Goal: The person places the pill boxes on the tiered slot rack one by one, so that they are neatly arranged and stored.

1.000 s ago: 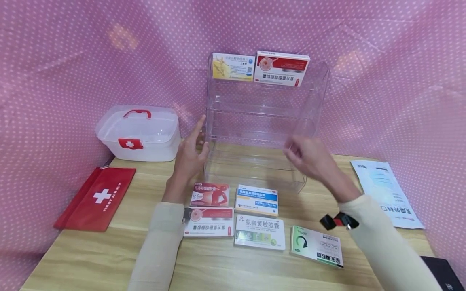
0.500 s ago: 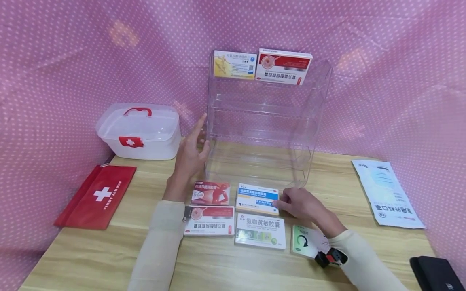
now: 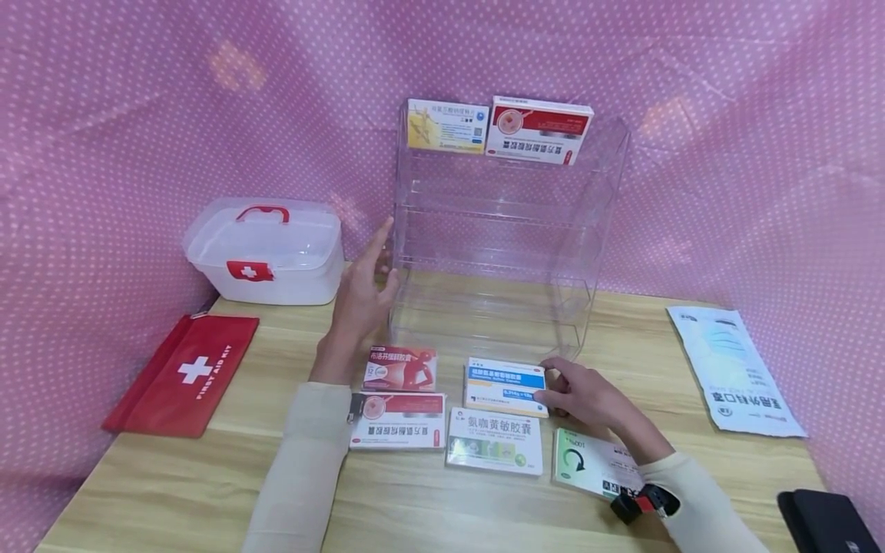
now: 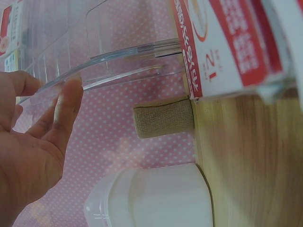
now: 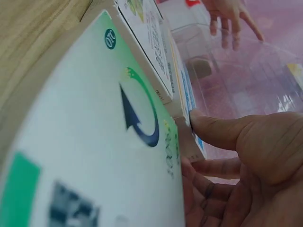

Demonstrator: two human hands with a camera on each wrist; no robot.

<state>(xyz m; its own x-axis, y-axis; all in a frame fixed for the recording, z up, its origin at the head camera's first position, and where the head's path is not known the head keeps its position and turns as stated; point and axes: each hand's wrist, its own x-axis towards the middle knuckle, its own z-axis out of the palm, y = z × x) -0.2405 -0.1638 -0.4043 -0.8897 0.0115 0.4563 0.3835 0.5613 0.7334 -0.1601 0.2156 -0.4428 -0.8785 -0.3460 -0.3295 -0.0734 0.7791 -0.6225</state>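
Note:
A blue, white and orange medicine box (image 3: 505,387) is pinched at its right edge by my right hand (image 3: 588,395); the right wrist view puts the thumb (image 5: 220,130) on its printed face and the fingers under its end. My left hand (image 3: 361,296) rests with extended fingers against the left side of the clear tiered rack (image 3: 494,269), its fingertips at the panel edge in the left wrist view. On the rack's top tier stand a yellow-white medicine box (image 3: 447,127) and a red-white medicine box (image 3: 539,130).
Other medicine boxes lie on the table: red (image 3: 399,369), red-white (image 3: 397,421), green-white (image 3: 494,442), and pale green (image 3: 588,461) under the right wrist. Around them are a white first aid box (image 3: 266,253), red pouch (image 3: 183,376), mask packet (image 3: 736,369) and black object (image 3: 826,522).
My right hand has come down from beside the rack to the blue-white medicine box, pinched its edge and shifted it slightly right. The left hand stays at the rack's side.

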